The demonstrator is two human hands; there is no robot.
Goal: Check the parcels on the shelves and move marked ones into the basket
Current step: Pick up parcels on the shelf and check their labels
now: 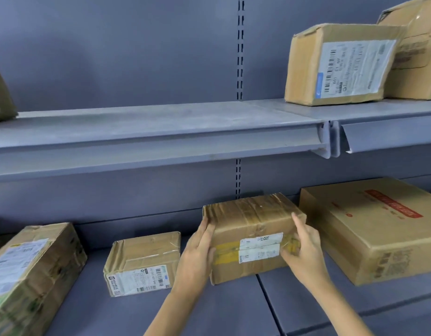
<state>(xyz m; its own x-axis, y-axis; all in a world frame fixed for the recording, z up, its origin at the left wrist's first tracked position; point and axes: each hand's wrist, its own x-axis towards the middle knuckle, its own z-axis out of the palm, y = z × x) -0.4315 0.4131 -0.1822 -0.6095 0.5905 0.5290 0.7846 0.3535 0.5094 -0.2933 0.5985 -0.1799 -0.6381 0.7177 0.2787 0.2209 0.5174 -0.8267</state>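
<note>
A taped brown cardboard parcel (250,221) with a white label and yellow tape on its front stands on the lower shelf (233,309), tilted up at the front. My left hand (197,255) grips its left side, thumb on the front face. My right hand (304,251) holds its right front corner, fingers curled against the box. No basket is in view.
On the lower shelf lie a small labelled parcel (141,263), a bigger labelled one (27,275) at far left and a wide flat box (377,226) with red print at right. The upper shelf (161,132) carries two boxes (338,64) at right.
</note>
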